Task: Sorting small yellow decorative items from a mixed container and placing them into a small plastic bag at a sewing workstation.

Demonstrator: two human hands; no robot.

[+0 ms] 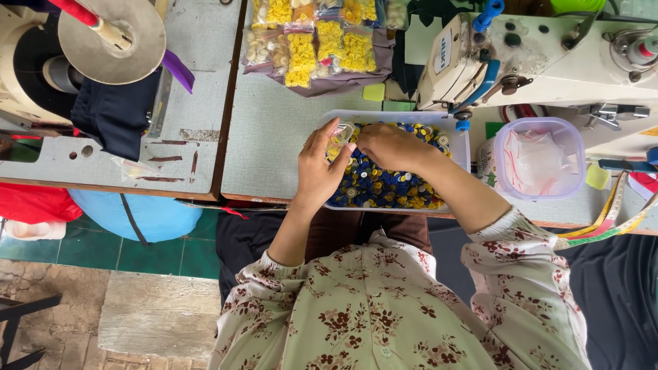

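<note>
- We see a grey counter (274,144) with a brown wooden edge, worn and scratched on its left part.
- Below us lies a green tiled floor (171,257), meeting rough stone paving (157,315).
- Even daylight falls over everything, without hard shadows.

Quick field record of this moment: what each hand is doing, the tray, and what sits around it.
left hand: holds a small clear plastic bag over the tray
right hand: fingers at the bag's mouth, over the buttons
tray: white, rectangular, at the table's near edge
contents: blue and yellow buttons, loose and mixed
behind tray: bagged yellow and cream buttons
right of tray: lilac tub with clear bags; sewing machine behind it
far right: yellow measuring tape
</note>
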